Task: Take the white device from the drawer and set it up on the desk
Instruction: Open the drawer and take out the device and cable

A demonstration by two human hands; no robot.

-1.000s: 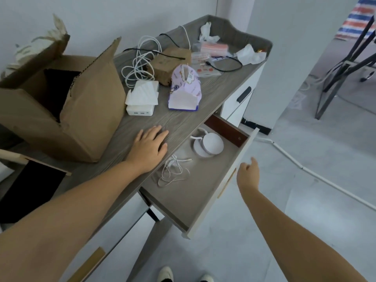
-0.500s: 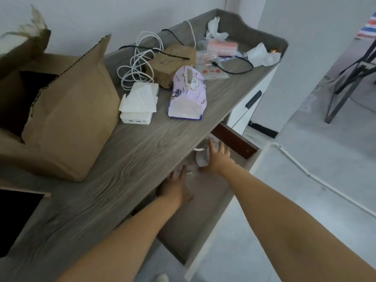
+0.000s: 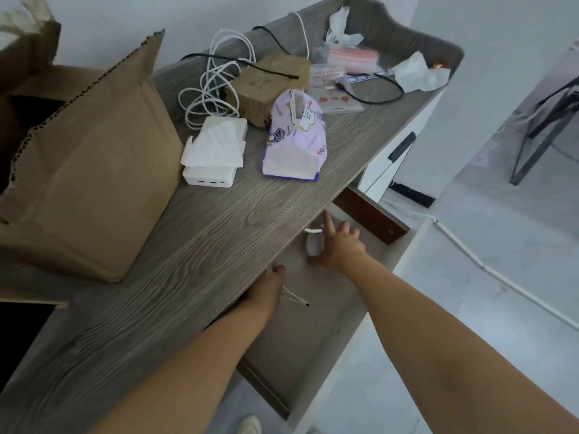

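Observation:
The drawer (image 3: pixel 300 346) under the wood-grain desk (image 3: pixel 213 239) stands pulled out. At its far end lies the round white device (image 3: pixel 313 245), mostly covered. My right hand (image 3: pixel 340 245) rests over it with fingers spread, thumb on its near side; whether it grips is unclear. My left hand (image 3: pixel 266 288) reaches into the drawer beneath the desk edge, which hides its fingers. A thin white cable (image 3: pixel 296 298) lies on the drawer floor beside that hand.
On the desk stand a large open cardboard box (image 3: pixel 87 183), a white charger block (image 3: pixel 210 178) under folded tissue, a purple tissue pack (image 3: pixel 296 142), a small brown box (image 3: pixel 269 86) and coiled white cables (image 3: pixel 213 86). A floor cable duct (image 3: pixel 501 277) runs at right.
My left hand left the desktop and went into the drawer under the desk edge. My right hand moved from outside the drawer front onto the white device. The view has come closer.

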